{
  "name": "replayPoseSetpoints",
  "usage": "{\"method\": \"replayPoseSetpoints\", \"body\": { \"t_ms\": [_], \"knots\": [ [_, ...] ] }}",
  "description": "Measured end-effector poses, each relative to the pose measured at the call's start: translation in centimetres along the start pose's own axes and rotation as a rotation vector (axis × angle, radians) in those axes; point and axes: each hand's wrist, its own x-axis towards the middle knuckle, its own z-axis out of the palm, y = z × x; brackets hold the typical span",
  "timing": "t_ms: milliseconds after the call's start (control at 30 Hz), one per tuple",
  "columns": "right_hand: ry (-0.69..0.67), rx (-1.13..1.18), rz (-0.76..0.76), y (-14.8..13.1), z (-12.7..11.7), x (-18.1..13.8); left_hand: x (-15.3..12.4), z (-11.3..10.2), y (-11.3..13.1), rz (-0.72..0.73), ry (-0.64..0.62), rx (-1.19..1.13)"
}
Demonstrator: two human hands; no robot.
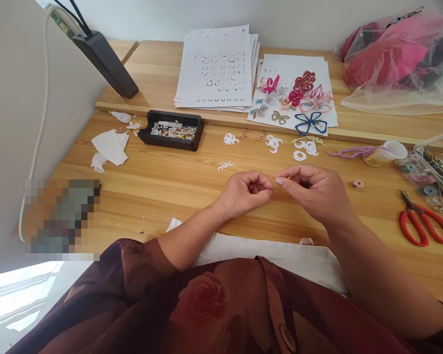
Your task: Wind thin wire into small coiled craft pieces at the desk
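Note:
My left hand (243,195) and my right hand (315,191) meet fingertip to fingertip above the wooden table, both closed in a pinch. Something thin and tiny shows at the left fingertips, too small to name; whatever the right fingers grip is hidden. Just beyond the hands lie small white paper rings (226,166). Farther back are clusters of white crescent cut-outs (273,143), with pinkish wire-stemmed loops (259,137) between them. To the right of my right hand sits a small pink thread spool (358,184).
A black bead tray (147,136) and torn white paper (110,147) lie left. Sheets (216,44) and thread-wrapped flowers (310,123) rest on the back ledge. At right are red-handled scissors (413,231), a tipped plastic cup (395,150) and a box of spools (428,189).

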Motion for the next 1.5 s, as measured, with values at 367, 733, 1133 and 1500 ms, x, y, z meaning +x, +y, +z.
{"method": "replayPoseSetpoints", "body": {
  "t_ms": [367,733,1133,1500],
  "knots": [
    [-0.100,0.324,0.107,0.4,-0.4,0.7,-0.1,0.1,0.3,-0.074,-0.067,-0.037],
    [0.118,-0.177,-0.290,-0.8,1.0,-1.7,0.5,0.0,-0.1,-0.122,0.137,-0.307],
    [0.147,-0.232,-0.239,-0.7,2.3,-1.6,0.6,0.0,0.4,-0.142,0.201,-0.454],
    [0.194,-0.262,-0.288,-0.7,2.2,-1.8,0.7,0.1,-0.1,-0.103,0.208,-0.374]
  ]
}}
